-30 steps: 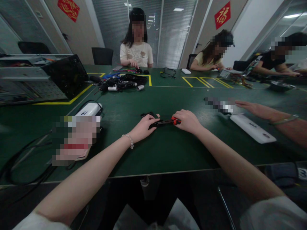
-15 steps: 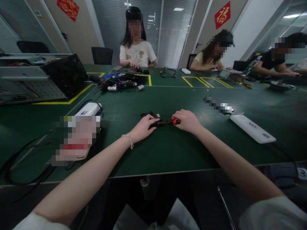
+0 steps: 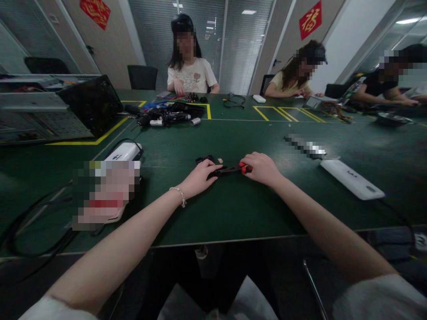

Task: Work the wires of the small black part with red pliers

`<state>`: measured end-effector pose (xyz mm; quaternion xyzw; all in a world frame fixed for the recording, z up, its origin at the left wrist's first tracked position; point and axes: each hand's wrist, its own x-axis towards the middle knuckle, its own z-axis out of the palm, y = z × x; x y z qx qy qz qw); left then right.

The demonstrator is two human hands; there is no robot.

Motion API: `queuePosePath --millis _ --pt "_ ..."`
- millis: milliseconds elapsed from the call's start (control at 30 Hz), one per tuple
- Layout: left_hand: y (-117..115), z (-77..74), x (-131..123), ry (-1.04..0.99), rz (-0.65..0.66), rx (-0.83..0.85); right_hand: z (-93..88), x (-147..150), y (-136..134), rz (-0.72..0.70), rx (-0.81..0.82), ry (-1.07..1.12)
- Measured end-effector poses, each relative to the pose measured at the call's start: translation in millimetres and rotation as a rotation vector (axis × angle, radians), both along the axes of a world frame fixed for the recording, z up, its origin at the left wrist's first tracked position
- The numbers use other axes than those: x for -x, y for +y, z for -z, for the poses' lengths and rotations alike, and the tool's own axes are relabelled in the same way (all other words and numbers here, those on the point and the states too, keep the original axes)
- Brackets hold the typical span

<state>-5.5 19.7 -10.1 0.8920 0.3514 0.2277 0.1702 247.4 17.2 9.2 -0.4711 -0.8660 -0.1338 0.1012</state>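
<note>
Both my hands rest on the green table (image 3: 233, 209) in front of me. My right hand (image 3: 262, 168) is closed round the red and black handle of a small screwdriver (image 3: 233, 169), whose shaft points left. My left hand (image 3: 199, 177) is closed on a small black part (image 3: 213, 172) at the screwdriver's tip, pressing it to the table. Another small black piece (image 3: 205, 158) lies just behind my left hand. What the tip touches is hidden by my fingers.
A white box (image 3: 124, 152) with black cables lies to the left, a long white device (image 3: 352, 178) to the right. An open computer case (image 3: 50, 106) stands far left. A pile of black parts and tools (image 3: 167, 116) lies mid-table. Three people sit at the far side.
A neighbour's arm that reached in from the right a second ago has withdrawn. My hands and the screwdriver have hardly moved.
</note>
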Motion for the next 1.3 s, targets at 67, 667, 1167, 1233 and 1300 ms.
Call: queuePosePath --millis 67,667,1167,1233,1300 --pt "-0.7 -0.8 -0.5 0.002 -0.005 -0.002 0.1 -0.4 0.2 -0.001 -0.005 0.0" --pt "-0.7 -1.5 1.3 0.009 0.008 0.007 0.4 0.3 0.2 -0.001 0.007 0.004" --pt "-0.6 -4.3 1.4 0.012 0.014 0.026 -1.2 0.7 0.3 0.003 0.028 0.0" --pt "-0.6 -4.8 1.1 0.024 0.012 0.03 -1.0 0.2 0.3 0.006 0.025 0.003" --pt "-0.3 -4.7 1.0 0.031 0.008 0.031 -0.4 -0.6 0.2 0.009 0.021 0.006"
